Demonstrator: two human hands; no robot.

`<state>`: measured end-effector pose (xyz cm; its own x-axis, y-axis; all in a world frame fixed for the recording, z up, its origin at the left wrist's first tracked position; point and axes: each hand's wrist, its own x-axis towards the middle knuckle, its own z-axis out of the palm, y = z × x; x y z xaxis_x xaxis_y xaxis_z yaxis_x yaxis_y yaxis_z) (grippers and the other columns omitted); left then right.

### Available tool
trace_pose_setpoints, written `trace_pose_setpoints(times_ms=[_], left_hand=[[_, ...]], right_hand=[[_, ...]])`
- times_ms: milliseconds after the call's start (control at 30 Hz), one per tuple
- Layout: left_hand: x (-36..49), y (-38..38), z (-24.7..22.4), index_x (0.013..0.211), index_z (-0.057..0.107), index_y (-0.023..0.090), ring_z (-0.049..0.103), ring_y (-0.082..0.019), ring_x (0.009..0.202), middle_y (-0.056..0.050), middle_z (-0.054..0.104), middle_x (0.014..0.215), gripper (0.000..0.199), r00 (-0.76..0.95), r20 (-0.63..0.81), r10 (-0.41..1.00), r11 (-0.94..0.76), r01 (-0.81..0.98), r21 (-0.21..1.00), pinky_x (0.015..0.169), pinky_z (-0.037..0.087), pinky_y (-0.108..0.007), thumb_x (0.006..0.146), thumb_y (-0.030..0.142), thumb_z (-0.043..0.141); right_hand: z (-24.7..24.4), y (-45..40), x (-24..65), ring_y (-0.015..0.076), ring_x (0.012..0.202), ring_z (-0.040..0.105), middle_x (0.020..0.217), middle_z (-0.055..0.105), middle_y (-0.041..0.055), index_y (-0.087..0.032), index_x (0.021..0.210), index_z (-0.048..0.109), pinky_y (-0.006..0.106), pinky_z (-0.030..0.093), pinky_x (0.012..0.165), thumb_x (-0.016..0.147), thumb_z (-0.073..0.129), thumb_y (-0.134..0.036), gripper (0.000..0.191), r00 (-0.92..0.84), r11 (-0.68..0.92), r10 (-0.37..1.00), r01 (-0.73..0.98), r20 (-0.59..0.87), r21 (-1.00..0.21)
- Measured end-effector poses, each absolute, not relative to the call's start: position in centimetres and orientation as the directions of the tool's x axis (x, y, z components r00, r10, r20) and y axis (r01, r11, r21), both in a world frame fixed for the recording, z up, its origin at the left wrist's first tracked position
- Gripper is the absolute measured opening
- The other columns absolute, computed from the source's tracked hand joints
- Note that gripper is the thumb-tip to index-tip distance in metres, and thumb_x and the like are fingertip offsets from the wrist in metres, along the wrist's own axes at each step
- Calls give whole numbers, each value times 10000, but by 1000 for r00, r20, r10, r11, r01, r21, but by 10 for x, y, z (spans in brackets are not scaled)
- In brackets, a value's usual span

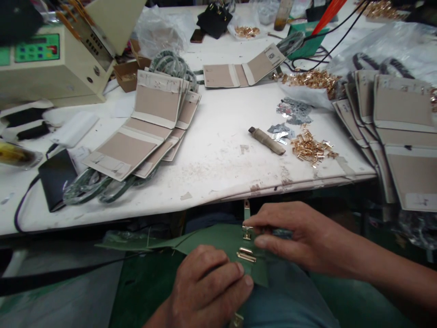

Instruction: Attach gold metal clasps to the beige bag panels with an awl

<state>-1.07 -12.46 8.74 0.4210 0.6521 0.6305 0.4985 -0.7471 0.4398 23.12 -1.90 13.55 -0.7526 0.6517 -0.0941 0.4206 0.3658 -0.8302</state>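
Observation:
A green leather-like panel [218, 234] lies across my lap, below the table edge. My left hand [211, 287] grips it from the near side, fingers curled together over its surface and thumb hidden. Just beyond those fingertips, a gold slotted metal fitting [246, 255] sits on the panel. My right hand [290, 234] comes in from the right, thumb and forefinger closed at a gold metal clasp [246, 232]. From the clasp a narrow green strap [246, 212] with a metal-trimmed end points toward the table.
On the white table [211, 168] are stacked beige-lined bag panels [126, 146], more panels [406, 136] at right, a wrapped tool [266, 140], gold fittings [312, 148] and flat metal plates [293, 110]. A beige machine [68, 75] stands at left.

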Motion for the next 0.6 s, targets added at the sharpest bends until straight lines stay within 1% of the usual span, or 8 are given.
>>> trace_pose_setpoints(times_ms=[67,100,233,267,300,400,467,600], left_hand=[[-11,-122,89,1059,760,144,648,-172,925,-37,784,1005,155,438,618,653,-751,476,457,775,563,-333,1021,143,610],[-12,-121,90,1068,761,140,643,-177,925,-43,783,1008,159,444,615,651,-755,465,463,768,556,-335,1020,143,609],[-14,-112,98,1076,761,118,622,-196,963,-77,769,1026,171,443,598,668,-742,458,490,789,546,-342,1024,157,604],[-14,-109,101,1079,760,114,618,-198,972,-86,762,1033,173,441,584,682,-730,462,504,807,546,-344,1025,158,601],[-15,-105,103,1079,757,113,615,-197,970,-93,754,1033,174,433,575,694,-719,461,520,819,544,-345,1023,148,596],[-15,-85,105,1114,743,135,622,-178,937,-88,728,1024,209,387,550,740,-672,440,595,815,532,-324,992,70,586],[-15,-65,103,1146,735,174,641,-163,940,-66,721,1032,258,352,501,791,-612,434,661,824,522,-303,971,48,594],[-10,-13,91,1051,756,212,672,-162,949,-19,736,1000,219,244,295,924,-381,494,782,863,508,-284,917,76,650]], right_hand=[[144,-17,243,133,899,675,1016,741,23,-233,1137,740,229,490,802,999,680,-327,178,-701,372,713,403,-20,-836],[147,-17,247,141,924,680,1041,743,29,-237,1135,739,233,497,819,981,711,-354,196,-712,399,702,380,12,-834],[146,-26,251,188,1012,677,1132,734,52,-255,1218,716,282,497,872,843,827,-541,485,-836,500,549,306,23,-810],[142,-30,249,192,1009,674,1132,732,55,-253,1222,711,293,489,874,849,816,-554,491,-841,520,541,320,15,-792],[135,-34,245,192,1001,671,1120,731,55,-249,1215,708,303,478,877,888,788,-530,439,-834,537,551,345,11,-770],[115,-36,233,180,959,663,1046,733,49,-232,1164,707,305,442,858,1023,638,-345,193,-785,556,620,416,26,-720],[104,-27,227,170,910,654,986,729,45,-220,1122,711,294,424,821,1043,570,-271,170,-742,537,670,446,41,-716],[92,11,220,157,767,586,829,673,26,-180,902,675,283,352,695,1031,548,-315,226,-615,446,789,592,-18,-671]])
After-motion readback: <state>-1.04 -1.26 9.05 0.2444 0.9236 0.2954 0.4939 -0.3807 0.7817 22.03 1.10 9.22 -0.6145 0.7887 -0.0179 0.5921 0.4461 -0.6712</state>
